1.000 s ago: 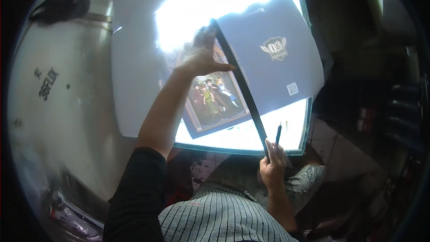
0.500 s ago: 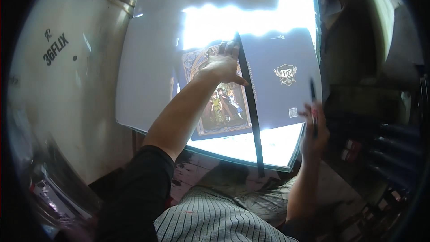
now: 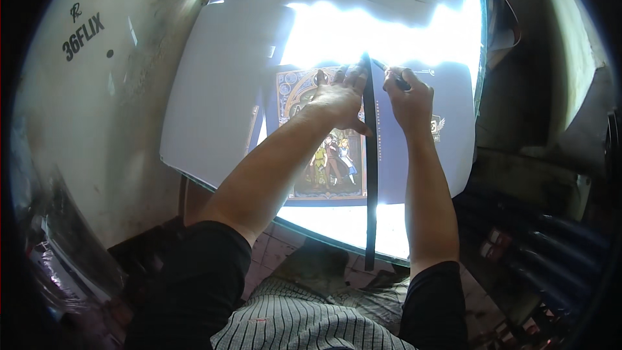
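A dark blue printed cover sheet [image 3: 393, 168] with a framed picture of cartoon figures lies on a brightly lit glass-topped table [image 3: 324, 220]. Along the sheet runs a long black straightedge [image 3: 371, 181], its near end jutting past the table's front edge. My left hand [image 3: 340, 102] presses flat with fingers spread on the picture side, fingertips and thumb at the straightedge. Just right of the bar's far end, my right hand [image 3: 413, 102] grips a slim dark pen-like tool [image 3: 402, 82], tip pointing toward the bar. Whether it is a pen or a knife, I cannot tell.
Large pale sheets [image 3: 217, 100] cover the table's left and far sides. A whitish panel with dark lettering [image 3: 84, 110] stands at the left. Dark wrapped rolls [image 3: 551, 233] lie at the lower right, and a pale tiled floor [image 3: 275, 246] shows below the table edge.
My right hand has swung in from the right edge to the straightedge's far end with the tool. The straightedge now looks more upright in view; my left hand keeps its place on the sheet.
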